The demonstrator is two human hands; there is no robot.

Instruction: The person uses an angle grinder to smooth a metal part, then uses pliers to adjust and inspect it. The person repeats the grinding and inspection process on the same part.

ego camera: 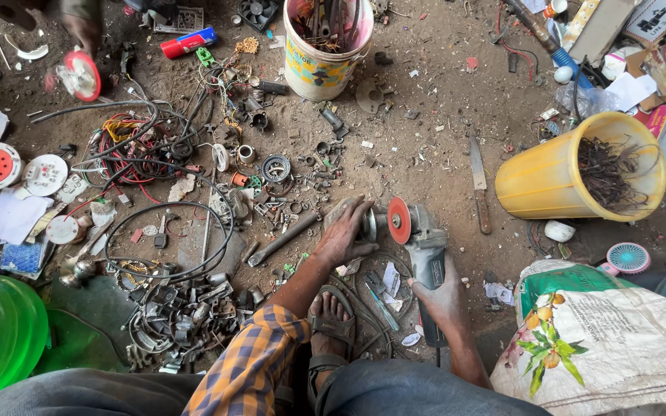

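Right hand [442, 296]: closed around angle grinder [423, 246] body, red disc [399, 220] upright at front. Left hand [346, 235]: fingers wrapped on grey metal part [369, 225] touching disc. Ahead of right hand: knife [479, 185], yellow bucket [572, 171]. Left of left hand: scrap metal heap [186, 316].
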